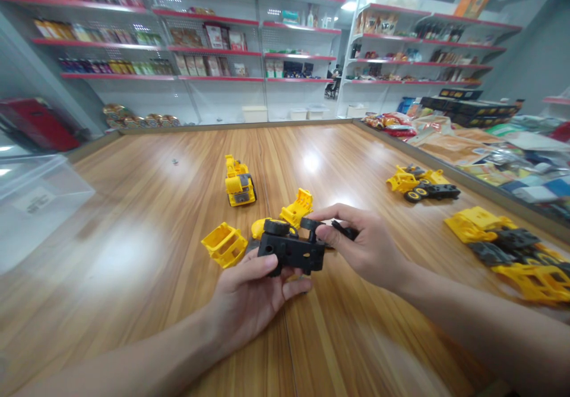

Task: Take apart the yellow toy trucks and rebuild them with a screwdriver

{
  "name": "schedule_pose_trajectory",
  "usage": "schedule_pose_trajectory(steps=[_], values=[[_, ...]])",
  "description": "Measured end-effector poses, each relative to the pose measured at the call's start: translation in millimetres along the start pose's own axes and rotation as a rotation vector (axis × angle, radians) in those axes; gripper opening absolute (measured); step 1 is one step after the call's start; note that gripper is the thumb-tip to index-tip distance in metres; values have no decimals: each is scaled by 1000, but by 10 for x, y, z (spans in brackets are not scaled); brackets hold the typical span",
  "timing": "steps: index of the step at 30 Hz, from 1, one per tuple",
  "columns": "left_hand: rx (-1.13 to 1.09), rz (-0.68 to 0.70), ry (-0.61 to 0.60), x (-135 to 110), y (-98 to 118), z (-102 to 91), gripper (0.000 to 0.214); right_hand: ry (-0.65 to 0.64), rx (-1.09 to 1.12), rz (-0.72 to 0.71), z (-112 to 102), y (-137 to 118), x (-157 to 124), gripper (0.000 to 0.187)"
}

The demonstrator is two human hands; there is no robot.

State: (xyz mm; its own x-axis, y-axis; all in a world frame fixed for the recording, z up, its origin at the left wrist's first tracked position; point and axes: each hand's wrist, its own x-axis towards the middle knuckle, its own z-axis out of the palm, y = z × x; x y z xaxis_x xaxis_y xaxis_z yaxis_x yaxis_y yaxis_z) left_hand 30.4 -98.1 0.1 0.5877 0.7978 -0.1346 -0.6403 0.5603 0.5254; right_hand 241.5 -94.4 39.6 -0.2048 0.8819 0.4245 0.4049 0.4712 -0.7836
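Observation:
My left hand grips a black toy vehicle chassis, tilted above the table, with its thumb on the near side. One black wheel sits along the chassis's upper edge. My right hand pinches another small black wheel at the chassis's right end between thumb and index finger. A dark slim piece shows by the right palm; its kind cannot be made out. Just behind the hands lie a yellow loader bucket, a yellow hollow cab frame and a rounded yellow part, partly covered by the chassis.
A yellow toy construction vehicle stands farther back on the wooden table. Yellow and black toy parts lie in two groups, one pile farther right and another pile nearer. A clear plastic bin is at left. Stocked shelves stand behind.

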Motion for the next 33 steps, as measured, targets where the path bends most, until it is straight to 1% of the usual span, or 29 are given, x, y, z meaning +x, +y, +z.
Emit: schedule_pose_trajectory(steps=[3,6,8,11,15,17,21,26,30,33], values=[[-26,-20,-55,0,-10,-11,31,-14,72,1,-4,-13,0,20],[-6,-39,-75,10,-17,-9,37,-32,115,-11,-1,-5,-6,22],[38,-35,-81,15,-23,-2,40,-46,99,-34,7,10,-16,21],[94,7,-52,25,-31,11,45,-57,63,-67,28,28,-31,21],[115,40,32,45,-30,25,49,-73,123,-101,57,21,-39,21],[106,53,59,52,-29,28,51,-105,152,-97,65,12,-39,26],[103,60,59,50,-30,36,51,-140,174,-98,65,0,-43,36],[125,50,45,39,-28,57,52,-192,29,-133,57,-12,-41,35],[145,71,84,33,-28,82,53,-152,-50,-214,40,9,-19,37],[165,62,101,23,-30,104,50,-144,-56,-164,8,19,-9,21]])
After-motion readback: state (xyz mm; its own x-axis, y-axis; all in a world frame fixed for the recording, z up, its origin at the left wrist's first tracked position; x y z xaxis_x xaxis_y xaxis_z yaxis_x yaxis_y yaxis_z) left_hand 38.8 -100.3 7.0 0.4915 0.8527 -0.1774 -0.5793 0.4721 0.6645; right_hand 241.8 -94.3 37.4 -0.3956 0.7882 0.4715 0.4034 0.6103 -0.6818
